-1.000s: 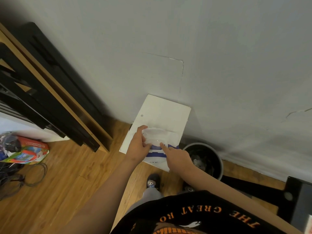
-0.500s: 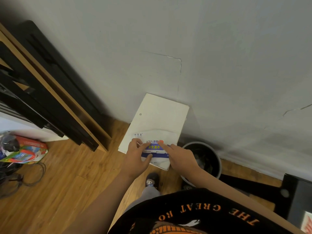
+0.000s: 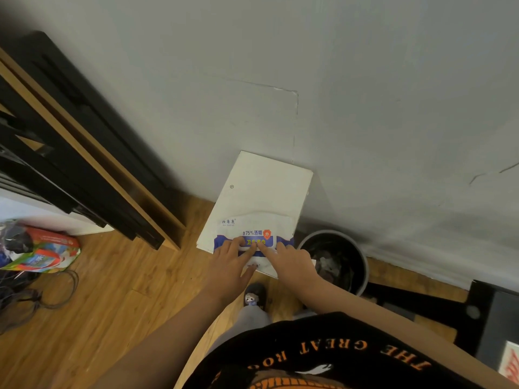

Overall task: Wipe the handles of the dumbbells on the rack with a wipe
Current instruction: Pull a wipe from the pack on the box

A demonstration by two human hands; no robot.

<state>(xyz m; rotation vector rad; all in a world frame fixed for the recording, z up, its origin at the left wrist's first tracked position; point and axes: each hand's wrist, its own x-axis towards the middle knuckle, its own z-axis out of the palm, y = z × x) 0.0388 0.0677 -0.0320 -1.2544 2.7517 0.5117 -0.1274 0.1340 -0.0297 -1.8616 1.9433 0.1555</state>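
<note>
grey plaster wall [image 3: 365,80], cracked in places, fills the upper half of the head view, with wood-plank floor [image 3: 112,304] below it. a white box-like stand [image 3: 266,186] sits against the wall, and the pack of alcohol wipes [image 3: 254,234] lies flat on its near end, label up, so its flap faces the person. that flat rest looks chosen to keep the pack steady while both hands work on it.

the left hand [image 3: 230,265] lies spread on the pack's near left part, fingers flat and pressing, not closed around anything. the right hand [image 3: 289,259] comes in from the other side, its index finger laid on the middle of the blue label where the flap sits; it grasps nothing either. the two forefingers meet at that flap, which reads as pressing it, though whether it is sealed i cannot tell. no loose wipe shows in either hand.

a dark round bin [image 3: 334,262] stands just beside the stand, handy for used wipes. black and wood boards [image 3: 70,141] lean on the wall at left, near a colourful bag [image 3: 42,251] and cables [image 3: 36,293].

no dumbbells or rack are in view, so the wiping itself seems not yet begun.
</note>
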